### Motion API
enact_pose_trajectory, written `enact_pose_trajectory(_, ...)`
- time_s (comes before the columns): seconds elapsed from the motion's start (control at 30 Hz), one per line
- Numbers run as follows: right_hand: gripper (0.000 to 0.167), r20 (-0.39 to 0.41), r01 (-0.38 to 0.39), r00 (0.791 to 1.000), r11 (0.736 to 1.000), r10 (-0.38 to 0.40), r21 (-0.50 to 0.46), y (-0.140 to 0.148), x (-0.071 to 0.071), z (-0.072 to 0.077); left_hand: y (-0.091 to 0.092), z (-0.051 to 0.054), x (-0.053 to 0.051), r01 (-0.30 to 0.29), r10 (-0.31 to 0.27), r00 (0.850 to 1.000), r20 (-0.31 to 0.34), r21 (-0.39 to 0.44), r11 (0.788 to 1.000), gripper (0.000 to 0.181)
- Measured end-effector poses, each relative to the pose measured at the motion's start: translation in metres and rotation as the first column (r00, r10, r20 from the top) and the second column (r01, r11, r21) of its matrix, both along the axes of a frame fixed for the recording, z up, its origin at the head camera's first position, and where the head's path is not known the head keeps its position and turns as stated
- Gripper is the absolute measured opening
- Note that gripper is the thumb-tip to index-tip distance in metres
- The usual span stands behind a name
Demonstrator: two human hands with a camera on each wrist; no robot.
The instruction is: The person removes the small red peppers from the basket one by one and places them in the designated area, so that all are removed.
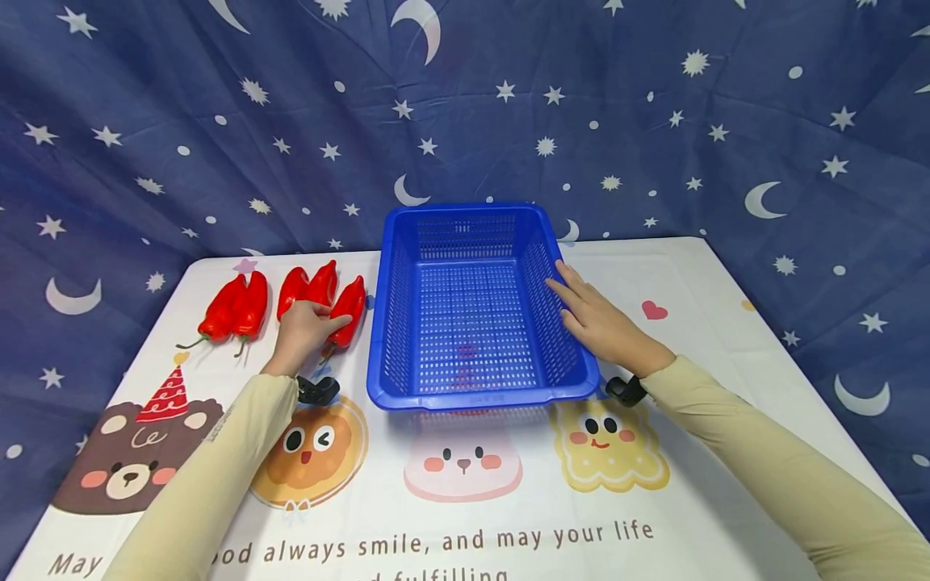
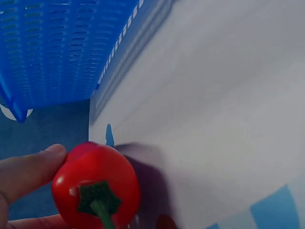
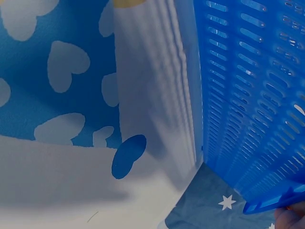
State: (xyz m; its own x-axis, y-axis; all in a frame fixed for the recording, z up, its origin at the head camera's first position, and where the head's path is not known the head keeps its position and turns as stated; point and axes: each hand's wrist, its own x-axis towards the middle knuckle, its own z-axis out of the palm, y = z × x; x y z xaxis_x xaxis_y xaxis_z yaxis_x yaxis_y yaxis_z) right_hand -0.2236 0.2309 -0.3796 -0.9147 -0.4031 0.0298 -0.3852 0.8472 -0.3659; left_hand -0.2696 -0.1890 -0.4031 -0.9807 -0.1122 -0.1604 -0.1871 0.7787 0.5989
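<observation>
Near the basket's left side, my left hand (image 1: pixel 301 329) holds a red pepper (image 1: pixel 350 311) between thumb and fingers. In the left wrist view the pepper (image 2: pixel 102 179) shows its green stem end, with the thumb (image 2: pixel 31 171) against its side. Just beyond that hand lie two more red peppers (image 1: pixel 323 282), partly hidden by it. A blue plastic basket (image 1: pixel 479 399) stands in the middle, its perforated floor bare. My right hand (image 1: pixel 599 323) rests on its right rim with fingers extended over the edge; a fingertip (image 3: pixel 288 218) shows at the rim in the right wrist view.
Another pair of red peppers (image 1: pixel 250 307) lies at the far left. A white cloth (image 1: pixel 726 339) printed with cartoon figures covers the table. Behind its back edge hangs a dark blue curtain (image 1: pixel 617 137) with stars and moons.
</observation>
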Motion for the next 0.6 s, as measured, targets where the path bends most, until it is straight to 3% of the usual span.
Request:
enact_pose_trajectory(0.23, 0.053, 0.002, 0.002, 1.0, 1.0, -0.002, 0.005, 0.0008, -0.0001, 0.0004, 0.0056, 0.0027, -0.0048, 0.001, 0.0, 1.0, 0.031, -0.024, 1.0, 0.046)
enact_pose_trajectory(0.4, 0.053, -0.004, 0.002, 1.0, 1.0, -0.002, -0.002, 0.0011, -0.0004, 0.0002, 0.0073, 0.0058, -0.0056, 0.007, -0.006, 1.0, 0.008, -0.079, 0.997, 0.043)
enact_pose_trajectory(0.6, 0.054, 0.004, -0.004, 1.0, 1.0, 0.004, -0.007, 0.0012, -0.0001, -0.0011, 0.0038, 0.006, -0.0026, -0.004, 0.005, 1.0, 0.03, -0.051, 0.999, 0.047)
